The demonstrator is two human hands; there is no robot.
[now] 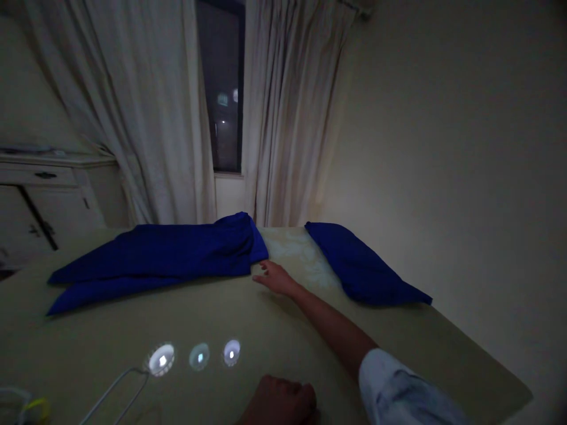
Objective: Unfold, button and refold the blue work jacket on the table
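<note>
My right hand (275, 276) reaches far across the bed (248, 319), fingers stretched out flat on the pale sheet, just touching the near edge of a long blue cloth (168, 251) bunched along the head of the bed. A blue pillow (361, 265) lies to the right of that hand, apart from it. My left hand (281, 401) rests as a closed fist on the sheet at the bottom of the view; nothing shows in it.
Cream curtains (283, 118) frame a dark window (224, 88) behind the bed. A white cabinet (39, 200) stands at the left. Three small light spots (199, 355) show on the sheet; a thin cable (115, 389) lies at the lower left. A wall runs along the right.
</note>
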